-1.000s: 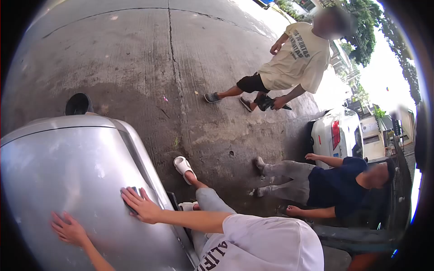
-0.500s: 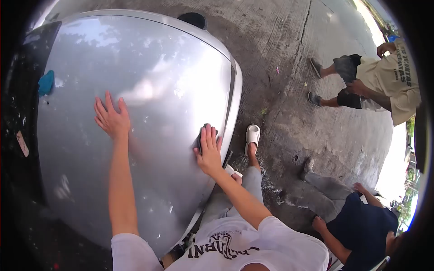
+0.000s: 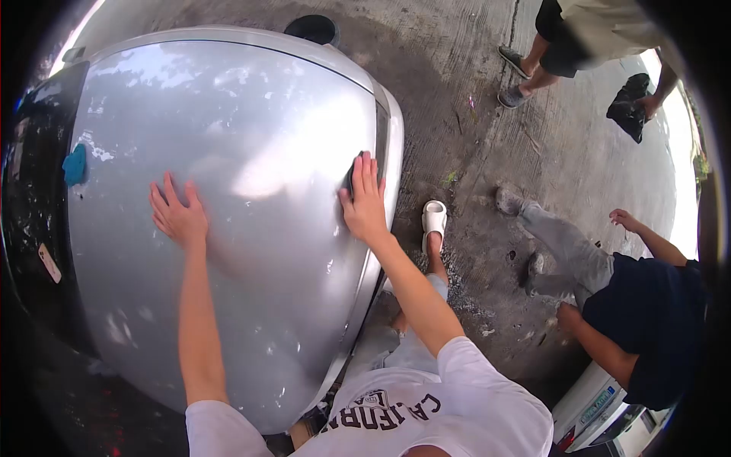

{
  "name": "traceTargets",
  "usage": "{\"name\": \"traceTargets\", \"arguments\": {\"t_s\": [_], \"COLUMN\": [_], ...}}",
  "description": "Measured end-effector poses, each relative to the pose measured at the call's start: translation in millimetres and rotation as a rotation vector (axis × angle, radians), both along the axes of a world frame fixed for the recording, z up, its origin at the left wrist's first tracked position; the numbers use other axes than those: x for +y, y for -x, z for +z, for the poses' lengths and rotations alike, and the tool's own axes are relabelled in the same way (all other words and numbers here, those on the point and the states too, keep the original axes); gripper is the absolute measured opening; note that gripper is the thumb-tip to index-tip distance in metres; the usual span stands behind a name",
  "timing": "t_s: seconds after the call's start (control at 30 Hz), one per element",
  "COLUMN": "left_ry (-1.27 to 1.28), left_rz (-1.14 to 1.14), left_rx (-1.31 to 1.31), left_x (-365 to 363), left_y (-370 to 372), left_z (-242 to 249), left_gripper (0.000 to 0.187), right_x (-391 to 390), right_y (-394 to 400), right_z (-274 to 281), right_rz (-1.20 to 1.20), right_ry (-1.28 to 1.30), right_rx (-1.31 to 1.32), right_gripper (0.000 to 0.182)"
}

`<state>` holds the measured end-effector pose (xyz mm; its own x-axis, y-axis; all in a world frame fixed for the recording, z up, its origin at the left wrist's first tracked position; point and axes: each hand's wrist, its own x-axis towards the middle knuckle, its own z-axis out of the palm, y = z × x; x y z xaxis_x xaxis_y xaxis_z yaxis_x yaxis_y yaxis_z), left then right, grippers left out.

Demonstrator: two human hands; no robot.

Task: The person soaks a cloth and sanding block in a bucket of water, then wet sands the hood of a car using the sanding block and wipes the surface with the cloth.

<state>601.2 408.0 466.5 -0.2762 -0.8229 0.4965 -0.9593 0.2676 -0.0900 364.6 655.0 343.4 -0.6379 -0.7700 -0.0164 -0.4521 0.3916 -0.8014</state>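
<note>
A silver car hood (image 3: 205, 297) fills the left half of the view, its surface shiny with reflections. My left hand (image 3: 180, 218) rests palm down on it, fingers spread and nothing held. Near the hood's front edge, my right hand (image 3: 365, 199) presses on a small dark pad (image 3: 354, 172), mostly hidden beneath the fingers. A blue cloth (image 3: 75, 165) lies where the hood meets the windshield, beyond my left hand.
A phone (image 3: 49, 263) lies on the dark windshield (image 3: 34, 206). A black round tub (image 3: 314, 30) stands past the car. Two people are on the concrete at right; one holds a black bag (image 3: 630, 108). A white car (image 3: 598, 407) is at lower right.
My right hand has slid with the dark pad farther up along the front edge. My left hand stays on the hood. The person at upper right has moved, and the black bag now shows.
</note>
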Motion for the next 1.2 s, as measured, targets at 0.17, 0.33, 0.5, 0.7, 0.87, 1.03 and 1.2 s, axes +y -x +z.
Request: {"name": "traceTargets", "arguments": {"t_s": [0.17,0.33,0.5,0.7,0.87,1.03,1.2], "left_ry": [0.026,0.039,0.025,0.006,-0.001,-0.037,-0.051], "left_rz": [-0.025,-0.027,-0.025,-0.002,0.013,0.0,0.024], "left_rx": [-0.012,-0.047,-0.068,-0.055,-0.023,0.013,0.02], "left_x": [0.0,4.6,-0.5,4.8,4.1,6.5,7.7], "left_y": [-0.8,6.0,2.4,2.8,3.3,6.9,7.3], "left_z": [1.9,8.8,4.8,6.6,4.2,6.3,6.4], "left_gripper": [0.054,0.053,0.054,0.055,0.056,0.058,0.057], "right_x": [-78.6,51.8,-46.5,-51.5,57.5,-112.7,-35.6], "right_y": [97.9,-60.2,59.8,30.3,-68.4,93.9,-11.6], "right_z": [3.4,6.9,14.4,35.2,22.7,35.8,40.9], "right_rz": [-0.062,0.095,0.043,0.103,0.341,0.119,0.118], "right_ry": [0.046,-0.068,0.057,0.085,-0.109,0.061,0.043], "right_rx": [0.081,-0.051,0.132,0.217,0.144,0.322,0.25], "right_gripper": [0.07,0.089,0.077,0.075,0.087,0.07,0.076]}}
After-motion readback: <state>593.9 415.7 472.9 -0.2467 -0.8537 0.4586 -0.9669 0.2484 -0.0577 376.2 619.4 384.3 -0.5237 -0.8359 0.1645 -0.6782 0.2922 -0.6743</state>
